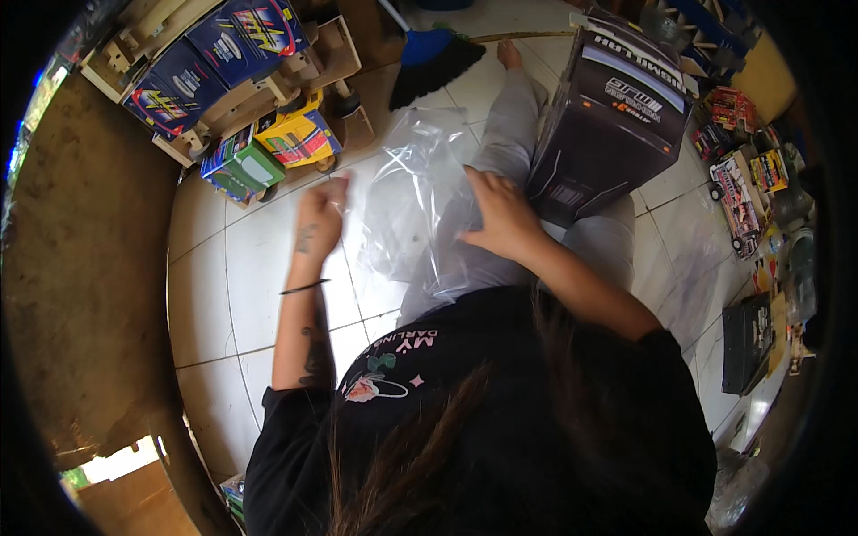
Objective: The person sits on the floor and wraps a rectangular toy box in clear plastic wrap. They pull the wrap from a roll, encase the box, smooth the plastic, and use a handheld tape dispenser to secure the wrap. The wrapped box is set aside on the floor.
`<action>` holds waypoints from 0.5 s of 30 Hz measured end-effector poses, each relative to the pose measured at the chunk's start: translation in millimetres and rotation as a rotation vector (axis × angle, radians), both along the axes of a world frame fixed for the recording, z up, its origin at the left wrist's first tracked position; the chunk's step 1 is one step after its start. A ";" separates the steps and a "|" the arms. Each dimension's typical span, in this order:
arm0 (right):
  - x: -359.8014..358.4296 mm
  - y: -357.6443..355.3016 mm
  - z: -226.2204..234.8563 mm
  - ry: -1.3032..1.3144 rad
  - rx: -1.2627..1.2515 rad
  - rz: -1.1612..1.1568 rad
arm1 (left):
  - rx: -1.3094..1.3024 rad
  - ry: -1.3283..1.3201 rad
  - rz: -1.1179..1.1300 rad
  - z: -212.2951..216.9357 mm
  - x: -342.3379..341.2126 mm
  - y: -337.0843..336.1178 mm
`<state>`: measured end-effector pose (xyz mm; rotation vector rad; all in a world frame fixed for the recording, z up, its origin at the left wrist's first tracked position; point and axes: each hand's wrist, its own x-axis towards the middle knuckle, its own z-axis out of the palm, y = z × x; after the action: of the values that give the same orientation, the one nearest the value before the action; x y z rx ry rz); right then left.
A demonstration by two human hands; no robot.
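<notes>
A clear plastic bag (411,201) lies spread in front of me, partly over my grey trouser leg and the white tiles. My right hand (505,214) is at the bag's right edge, thumb and fingers apart, touching the film. To the bag's left is my left hand (320,219), raised and curled closed. Its fingertips are slightly blurred, and whether thin film is pinched in them does not show. A tall dark printed box (608,121) rests against my legs, beyond my right hand.
At the upper left, blue boxes (219,62) sit in a wooden rack, with yellow (299,136) and green boxes (241,167) below. A blue and black broom (433,62) stands on the floor. Toy trucks (737,205) and a small black box (748,344) line the right side.
</notes>
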<state>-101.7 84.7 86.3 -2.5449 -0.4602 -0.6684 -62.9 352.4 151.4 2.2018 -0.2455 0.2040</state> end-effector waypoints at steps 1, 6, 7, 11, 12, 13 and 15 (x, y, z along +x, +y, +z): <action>8.5 13.0 -0.1 0.094 0.061 0.072 | -0.088 0.153 -0.097 -2.0 -11.2 -13.3; 66.8 6.3 29.3 0.500 1.045 0.141 | 0.020 0.249 0.046 27.4 -32.7 1.3; 72.8 0.5 37.5 0.374 1.104 0.013 | 0.121 -0.004 0.110 31.5 -33.7 6.4; 65.5 21.5 61.0 0.260 1.064 0.113 | 0.229 -0.555 0.063 33.6 -25.4 -8.2; 58.5 33.2 65.4 0.283 1.052 0.172 | 0.339 -0.668 0.100 28.2 -22.3 -22.8; 51.8 41.0 70.3 0.301 1.036 0.231 | 0.378 -0.674 0.156 27.4 -14.4 -30.1; 40.8 42.6 80.6 0.148 0.870 0.261 | 0.387 -0.404 0.243 22.3 8.3 -36.2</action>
<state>-60.8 127.2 166.9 -1.6614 -0.3372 -0.4400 -54.6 316.2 173.7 2.5573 -0.2537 0.7972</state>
